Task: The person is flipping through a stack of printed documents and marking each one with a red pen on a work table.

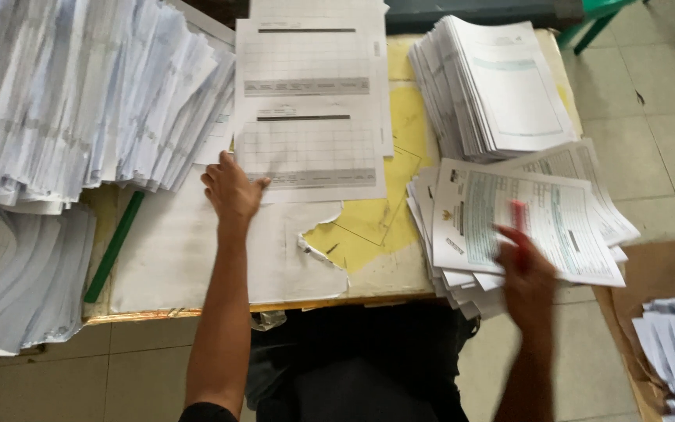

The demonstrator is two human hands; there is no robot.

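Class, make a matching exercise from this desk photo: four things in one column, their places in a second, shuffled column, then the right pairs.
Things:
1. left hand
2. right hand
3. green ruler
4. red pen

Places:
A. in the right hand
B. on the gridded sheet's corner
C. under the big left stack
D. on the right-hand form pile

Pairs: 1-B, 2-D, 3-C, 4-A

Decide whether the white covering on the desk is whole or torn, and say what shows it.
Torn. The white paper covering ends in a ragged, curled edge right of the left hand, baring the yellow desk surface underneath.
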